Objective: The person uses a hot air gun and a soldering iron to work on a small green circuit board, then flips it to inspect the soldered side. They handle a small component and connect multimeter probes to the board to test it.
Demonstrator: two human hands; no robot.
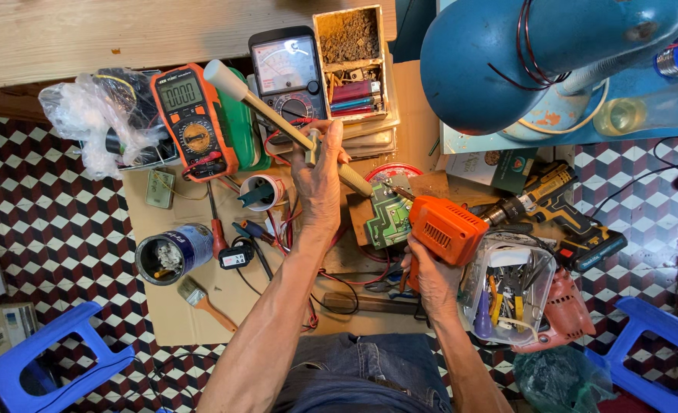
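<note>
My left hand (pixel 320 180) is closed around a long cream desoldering pump (pixel 262 111), which slants from upper left down toward a green circuit board (pixel 389 218). An orange soldering gun (pixel 446 229) is gripped by its handle in my right hand (pixel 431 279). Its thin tip points up-left over the board's top edge. The board lies on a brown cardboard sheet (pixel 201 321) on the tiled floor. Red wires trail under my left forearm.
An orange digital multimeter (pixel 190 118), an analog meter (pixel 287 69) and a parts box (pixel 352 65) lie behind. A blue lamp shade (pixel 507 61) hangs at upper right. A yellow cordless drill (pixel 561 206), a clear tool tub (pixel 507 287), a can (pixel 172 252) and blue stools (pixel 40 367) surround me.
</note>
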